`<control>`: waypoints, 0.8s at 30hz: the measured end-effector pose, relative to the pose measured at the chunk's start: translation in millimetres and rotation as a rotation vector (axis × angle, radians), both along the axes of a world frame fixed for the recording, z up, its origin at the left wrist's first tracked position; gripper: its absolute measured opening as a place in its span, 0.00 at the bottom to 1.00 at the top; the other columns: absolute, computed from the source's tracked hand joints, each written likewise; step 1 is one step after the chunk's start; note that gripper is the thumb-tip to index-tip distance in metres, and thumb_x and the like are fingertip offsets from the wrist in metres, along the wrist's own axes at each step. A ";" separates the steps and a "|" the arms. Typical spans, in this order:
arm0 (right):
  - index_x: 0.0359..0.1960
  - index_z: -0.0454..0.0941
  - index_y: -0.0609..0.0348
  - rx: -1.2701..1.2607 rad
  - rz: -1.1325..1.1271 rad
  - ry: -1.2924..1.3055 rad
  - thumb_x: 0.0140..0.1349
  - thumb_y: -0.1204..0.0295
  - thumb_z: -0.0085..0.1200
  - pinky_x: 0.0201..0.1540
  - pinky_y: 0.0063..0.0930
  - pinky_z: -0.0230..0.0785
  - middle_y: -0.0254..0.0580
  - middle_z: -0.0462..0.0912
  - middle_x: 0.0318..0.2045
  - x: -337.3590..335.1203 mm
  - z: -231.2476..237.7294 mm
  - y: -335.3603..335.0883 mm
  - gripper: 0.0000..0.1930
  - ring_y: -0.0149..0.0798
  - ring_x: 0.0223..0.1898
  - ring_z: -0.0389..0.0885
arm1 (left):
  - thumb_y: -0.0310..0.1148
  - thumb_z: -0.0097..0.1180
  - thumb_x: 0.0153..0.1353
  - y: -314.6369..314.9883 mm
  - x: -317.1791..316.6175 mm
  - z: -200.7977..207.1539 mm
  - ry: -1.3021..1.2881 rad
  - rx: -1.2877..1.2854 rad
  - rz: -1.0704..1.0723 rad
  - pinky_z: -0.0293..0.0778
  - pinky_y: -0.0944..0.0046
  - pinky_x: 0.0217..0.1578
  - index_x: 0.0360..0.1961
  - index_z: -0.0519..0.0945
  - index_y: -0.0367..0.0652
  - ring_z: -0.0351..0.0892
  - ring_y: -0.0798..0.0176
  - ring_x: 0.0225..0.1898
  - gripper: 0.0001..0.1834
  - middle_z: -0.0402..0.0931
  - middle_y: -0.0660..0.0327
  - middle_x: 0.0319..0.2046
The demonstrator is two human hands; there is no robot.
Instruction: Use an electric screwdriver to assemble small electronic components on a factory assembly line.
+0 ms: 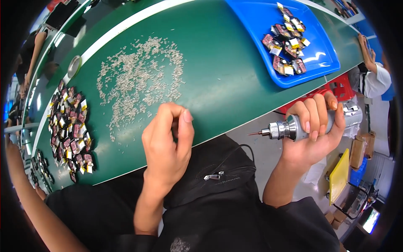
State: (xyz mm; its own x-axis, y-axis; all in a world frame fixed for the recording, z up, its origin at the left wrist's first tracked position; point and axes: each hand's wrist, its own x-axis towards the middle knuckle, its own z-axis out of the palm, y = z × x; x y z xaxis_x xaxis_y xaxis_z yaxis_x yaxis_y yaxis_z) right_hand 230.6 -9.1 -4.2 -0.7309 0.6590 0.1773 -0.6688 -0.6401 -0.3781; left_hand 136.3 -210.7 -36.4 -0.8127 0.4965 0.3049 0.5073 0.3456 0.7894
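Observation:
My right hand [312,126] is wrapped round a grey and silver electric screwdriver [296,128], held beyond the table's near edge with its thin bit pointing left. My left hand [168,143] is closed over the table edge, fingers curled and thumb against the index finger. Anything inside that grip is hidden. Just past it, many small silvery screws [136,77] lie scattered on the green table [214,59]. To the left is a cluster of small dark electronic assemblies [69,130] with white and yellow parts. Similar assemblies [289,42] lie in a blue tray [268,69] at far right.
A round tape roll [74,66] sits by the white strip at left. Another person's arm [35,201] reaches in at the left edge. Beyond the table at right are a red plastic stool [342,88], a yellow-topped cart [339,176] and cardboard boxes [359,153].

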 end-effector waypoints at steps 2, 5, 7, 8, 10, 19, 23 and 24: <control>0.33 0.68 0.59 -0.014 0.051 0.027 0.67 0.68 0.44 0.23 0.22 0.58 0.28 0.60 0.13 -10.6 0.8 -10.5 0.08 0.24 0.12 0.59 | 0.15 0.54 0.58 -7.2 8.6 -0.6 -0.202 0.300 -0.006 0.70 0.72 0.24 0.32 0.77 0.31 0.75 0.68 0.21 0.02 0.77 0.56 0.24; 0.33 0.68 0.60 0.000 0.157 0.081 0.67 0.68 0.44 0.22 0.22 0.58 0.28 0.61 0.13 -25.4 4.1 -27.2 0.08 0.24 0.12 0.59 | 0.13 0.54 0.58 -17.2 19.4 4.5 -0.397 0.449 -0.009 0.72 0.74 0.25 0.34 0.80 0.27 0.79 0.68 0.27 0.05 0.81 0.53 0.27; 0.33 0.68 0.60 -0.008 0.193 0.088 0.67 0.68 0.44 0.22 0.22 0.58 0.28 0.61 0.13 -31.8 7.2 -36.7 0.08 0.24 0.12 0.60 | 0.12 0.54 0.57 -23.6 22.5 5.8 -0.507 0.583 -0.033 0.74 0.73 0.24 0.33 0.79 0.25 0.81 0.65 0.28 0.05 0.81 0.50 0.27; 0.33 0.68 0.59 -0.008 0.216 0.099 0.66 0.68 0.45 0.22 0.22 0.59 0.28 0.62 0.13 -33.7 9.0 -40.9 0.08 0.24 0.12 0.60 | 0.12 0.54 0.57 -26.5 23.6 5.3 -0.509 0.581 -0.021 0.74 0.73 0.24 0.33 0.79 0.25 0.81 0.65 0.28 0.05 0.81 0.50 0.27; 0.33 0.68 0.59 -0.014 0.225 0.101 0.66 0.68 0.45 0.22 0.22 0.59 0.28 0.62 0.12 -36.2 12.4 -47.9 0.07 0.24 0.12 0.60 | 0.11 0.54 0.56 -29.5 25.4 1.7 -0.585 0.686 -0.046 0.74 0.72 0.23 0.33 0.79 0.25 0.81 0.64 0.27 0.04 0.80 0.49 0.26; 0.33 0.68 0.56 -0.052 0.220 0.098 0.64 0.69 0.46 0.22 0.22 0.60 0.27 0.62 0.12 -39.0 16.2 -61.3 0.05 0.24 0.11 0.61 | 0.17 0.53 0.61 -37.2 31.5 -6.2 -0.698 0.846 -0.077 0.68 0.72 0.19 0.27 0.75 0.29 0.72 0.68 0.20 0.06 0.76 0.52 0.21; 0.33 0.67 0.56 -0.064 0.199 0.085 0.64 0.70 0.46 0.23 0.22 0.61 0.27 0.62 0.12 -38.8 14.1 -62.4 0.05 0.24 0.11 0.62 | 0.25 0.47 0.68 -38.5 30.7 -4.9 -0.585 0.800 -0.053 0.57 0.73 0.19 0.24 0.67 0.37 0.59 0.74 0.18 0.13 0.66 0.63 0.16; 0.33 0.67 0.56 -0.064 0.201 0.082 0.64 0.70 0.46 0.23 0.22 0.61 0.27 0.62 0.12 -39.1 13.7 -62.5 0.05 0.24 0.11 0.62 | 0.25 0.47 0.68 -39.6 30.1 -6.0 -0.587 0.801 -0.050 0.57 0.73 0.19 0.24 0.67 0.37 0.59 0.74 0.18 0.13 0.66 0.63 0.16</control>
State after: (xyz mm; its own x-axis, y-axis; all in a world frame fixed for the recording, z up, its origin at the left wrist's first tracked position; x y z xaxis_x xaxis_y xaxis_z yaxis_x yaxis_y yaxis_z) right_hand 191.5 -71.6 9.5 -0.8332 0.5139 0.2040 -0.5527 -0.7844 -0.2814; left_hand 166.4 -250.4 -42.4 -0.9259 0.3577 0.1215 -0.0389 -0.4101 0.9112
